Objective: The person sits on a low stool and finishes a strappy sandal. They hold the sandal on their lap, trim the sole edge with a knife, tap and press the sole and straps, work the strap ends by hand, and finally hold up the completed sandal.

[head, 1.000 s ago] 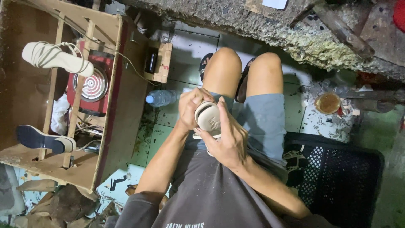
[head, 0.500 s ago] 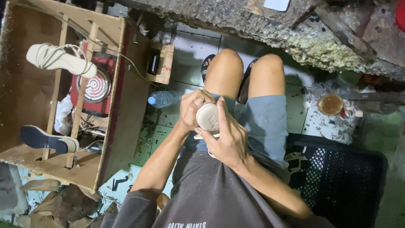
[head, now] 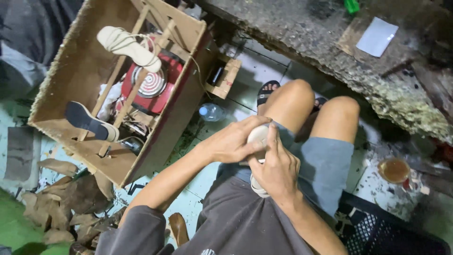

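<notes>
Both hands are closing tighter than before: left hand (head: 233, 141) wrapping the white shoe sole (head: 258, 137) from above, right hand (head: 278, 170) bracing beneath, steadying it over the lap.

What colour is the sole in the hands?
Cream-white sole, in the head view, held by both hands.
</notes>
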